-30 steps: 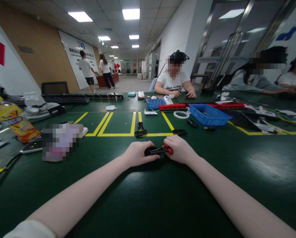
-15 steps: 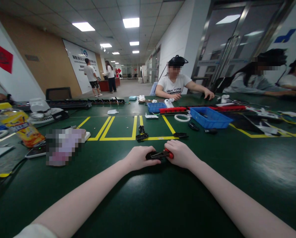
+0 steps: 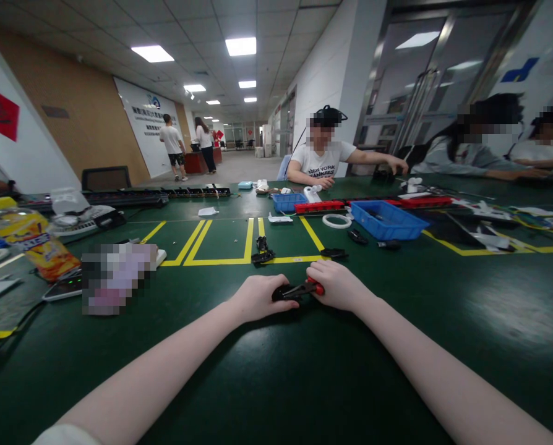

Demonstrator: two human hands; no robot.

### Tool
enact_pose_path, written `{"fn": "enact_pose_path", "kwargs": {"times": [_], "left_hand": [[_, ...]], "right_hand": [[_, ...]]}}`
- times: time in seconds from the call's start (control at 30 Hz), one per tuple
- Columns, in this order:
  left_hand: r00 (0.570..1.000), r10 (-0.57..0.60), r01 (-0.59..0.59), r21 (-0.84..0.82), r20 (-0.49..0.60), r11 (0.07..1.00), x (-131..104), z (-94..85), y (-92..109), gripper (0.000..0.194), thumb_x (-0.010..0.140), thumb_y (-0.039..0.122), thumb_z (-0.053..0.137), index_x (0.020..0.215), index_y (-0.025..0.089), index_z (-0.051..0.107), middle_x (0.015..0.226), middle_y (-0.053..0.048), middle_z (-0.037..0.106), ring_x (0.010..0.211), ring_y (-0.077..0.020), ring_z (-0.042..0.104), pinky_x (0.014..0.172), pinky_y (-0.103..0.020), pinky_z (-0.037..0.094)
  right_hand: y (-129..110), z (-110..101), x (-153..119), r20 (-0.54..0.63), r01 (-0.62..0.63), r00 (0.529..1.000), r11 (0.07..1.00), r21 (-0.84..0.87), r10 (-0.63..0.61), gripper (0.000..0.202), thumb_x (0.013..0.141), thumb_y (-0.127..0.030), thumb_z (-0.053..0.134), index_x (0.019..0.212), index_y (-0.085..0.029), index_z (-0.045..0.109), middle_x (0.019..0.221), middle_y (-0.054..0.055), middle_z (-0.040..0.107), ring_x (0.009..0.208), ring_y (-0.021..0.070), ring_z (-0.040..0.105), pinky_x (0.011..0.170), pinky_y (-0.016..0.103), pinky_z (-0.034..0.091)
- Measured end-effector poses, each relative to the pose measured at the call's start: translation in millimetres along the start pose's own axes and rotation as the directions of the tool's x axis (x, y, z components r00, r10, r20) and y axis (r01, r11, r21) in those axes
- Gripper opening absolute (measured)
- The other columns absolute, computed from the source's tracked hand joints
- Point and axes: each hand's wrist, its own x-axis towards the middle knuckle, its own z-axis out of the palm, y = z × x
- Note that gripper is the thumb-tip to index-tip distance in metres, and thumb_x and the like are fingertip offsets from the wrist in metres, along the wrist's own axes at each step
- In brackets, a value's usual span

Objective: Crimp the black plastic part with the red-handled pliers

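My left hand is closed round a small black plastic part, thumb and fingers gripping its sides. In my right hand are red-handled pliers, with the fingers wrapped round the grips. The metal jaws point left and reach the black part; whether they clamp it I cannot tell. Just beyond my hands, several black plastic pieces lie on the yellow tape lines. Another flat black piece lies behind my right hand.
A blue tray stands ahead on the right, with a white ring beside it. To the left are a drink bottle and a blurred-out flat object. Across the green table sits a person wearing a headset.
My hands keep the same hold on the black part and pliers. The view has shifted slightly. The person opposite has stretched an arm further right, towards a dark object.
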Motion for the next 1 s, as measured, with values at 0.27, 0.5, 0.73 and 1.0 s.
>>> {"fn": "enact_pose_path", "kwargs": {"times": [0.27, 0.5, 0.73, 1.0], "left_hand": [[1.000, -0.017, 0.016, 0.059, 0.006, 0.998, 0.5, 0.5, 0.8, 0.040, 0.084, 0.059, 0.056, 0.100, 0.022, 0.058, 0.085, -0.001, 0.068, 0.073, -0.0182, 0.063, 0.060, -0.025, 0.039], [0.999, -0.038, 0.038, 0.094, 0.003, 0.995, 0.2, 1.5, 1.4, 0.039, 0.084, 0.058, 0.057, 0.100, 0.022, 0.058, 0.084, -0.002, 0.068, 0.075, -0.0197, 0.064, 0.061, -0.025, 0.041], [0.999, -0.047, 0.046, 0.113, 0.007, 0.992, 1.6, 2.7, 0.3, 0.040, 0.085, 0.059, 0.053, 0.099, 0.022, 0.057, 0.082, -0.002, 0.067, 0.072, -0.0203, 0.064, 0.059, -0.025, 0.040], [0.999, -0.046, 0.043, 0.137, 0.016, 0.990, 0.3, 0.2, 3.2, 0.040, 0.087, 0.060, 0.049, 0.096, 0.022, 0.057, 0.079, -0.002, 0.066, 0.071, -0.0202, 0.063, 0.058, -0.025, 0.038]], "right_hand": [[-1.2, 1.8, -0.5, 0.006, 0.001, 1.000, 1.000, -0.019, 0.000, 0.010, 0.070, -0.010, 0.057, 0.073, -0.019, 0.053, 0.079, 0.006, 0.060, 0.075, 0.0189, 0.053, 0.070, 0.030, 0.040], [-6.9, 2.6, -0.6, 0.006, -0.034, 0.999, 0.998, -0.048, 0.035, 0.009, 0.071, -0.010, 0.057, 0.074, -0.019, 0.053, 0.079, 0.007, 0.060, 0.076, 0.0204, 0.053, 0.070, 0.031, 0.039], [-7.1, 2.7, -1.3, 0.006, -0.054, 0.999, 0.998, -0.030, 0.054, 0.010, 0.071, -0.012, 0.058, 0.075, -0.019, 0.053, 0.081, 0.006, 0.061, 0.077, 0.0196, 0.054, 0.072, 0.031, 0.040], [-5.4, 0.0, -2.2, 0.010, -0.072, 0.997, 0.997, -0.007, 0.072, 0.010, 0.072, -0.015, 0.060, 0.075, -0.019, 0.052, 0.082, 0.007, 0.061, 0.077, 0.0198, 0.055, 0.071, 0.031, 0.042]]}}
